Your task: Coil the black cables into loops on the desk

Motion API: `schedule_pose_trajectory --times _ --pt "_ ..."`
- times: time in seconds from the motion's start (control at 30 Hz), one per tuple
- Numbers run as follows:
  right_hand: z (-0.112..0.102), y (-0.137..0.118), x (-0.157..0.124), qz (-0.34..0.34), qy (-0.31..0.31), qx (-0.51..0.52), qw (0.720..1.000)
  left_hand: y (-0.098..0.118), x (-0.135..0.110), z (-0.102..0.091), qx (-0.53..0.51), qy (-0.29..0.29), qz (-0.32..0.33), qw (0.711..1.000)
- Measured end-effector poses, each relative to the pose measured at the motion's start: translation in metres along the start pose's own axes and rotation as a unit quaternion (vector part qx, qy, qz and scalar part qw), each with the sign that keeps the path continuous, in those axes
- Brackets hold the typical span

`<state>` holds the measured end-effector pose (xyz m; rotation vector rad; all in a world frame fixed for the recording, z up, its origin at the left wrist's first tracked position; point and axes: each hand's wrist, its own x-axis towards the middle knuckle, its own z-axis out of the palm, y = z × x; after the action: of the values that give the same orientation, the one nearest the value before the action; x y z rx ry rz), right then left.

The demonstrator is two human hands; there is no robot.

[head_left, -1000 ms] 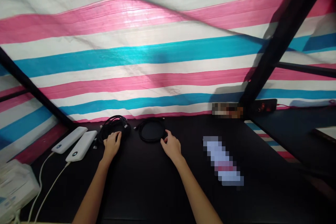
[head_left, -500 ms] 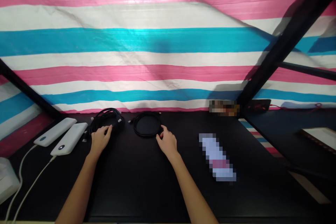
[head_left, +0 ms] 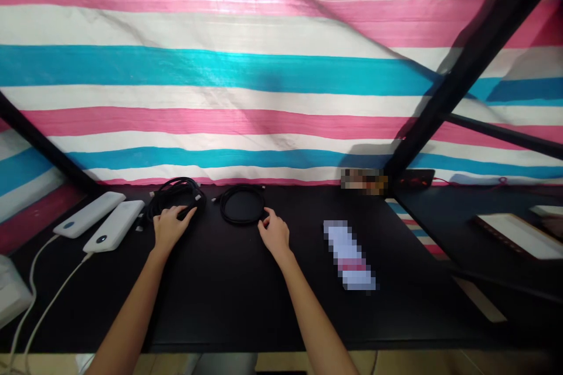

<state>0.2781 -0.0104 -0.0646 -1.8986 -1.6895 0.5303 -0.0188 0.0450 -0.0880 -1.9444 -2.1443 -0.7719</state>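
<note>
At the back left of the black desk (head_left: 229, 299) lies a bundle of coiled black cables (head_left: 201, 194) with pale metal plugs. My left hand (head_left: 169, 228) rests at the bundle's near edge, thumb and fingers spread, gripping nothing that I can see. To the right, a single black cable (head_left: 241, 222) lies in a neat round coil, its plug ends at the far side. My right hand (head_left: 276, 235) is at this coil's right edge, thumb and forefinger apart and slightly bent. Whether those fingertips touch the cable is hard to see.
Two white power banks (head_left: 115, 224) with white cords lie at the left, near a white block (head_left: 13, 293). A blurred phone-like slab (head_left: 350, 258) lies right of my right hand. Black frame posts (head_left: 440, 111) and a striped sheet (head_left: 220, 73) enclose the desk.
My left thumb has spread further from the fingers over the cable bundle. My right hand stays beside the round coil. The view has shifted, showing the desk's front edge and floor.
</note>
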Motion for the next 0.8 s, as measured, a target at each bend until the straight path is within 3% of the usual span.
schedule_pose_trajectory --times 0.4,0.67,0.73,0.8 --pt "0.002 -0.002 0.003 0.023 0.006 0.004 1.000 0.001 0.001 0.000 -0.051 0.109 -0.030 0.992" --pt "0.002 -0.001 0.001 0.012 0.004 -0.010 1.000 -0.004 0.004 -0.012 -0.052 0.056 0.022 0.997" --pt "0.003 -0.001 0.002 0.013 0.003 -0.010 1.000 -0.004 0.006 -0.017 -0.085 0.071 0.001 0.994" --pt "0.004 0.000 0.004 0.013 0.002 -0.006 1.000 -0.005 0.009 -0.025 -0.145 0.123 -0.044 0.981"
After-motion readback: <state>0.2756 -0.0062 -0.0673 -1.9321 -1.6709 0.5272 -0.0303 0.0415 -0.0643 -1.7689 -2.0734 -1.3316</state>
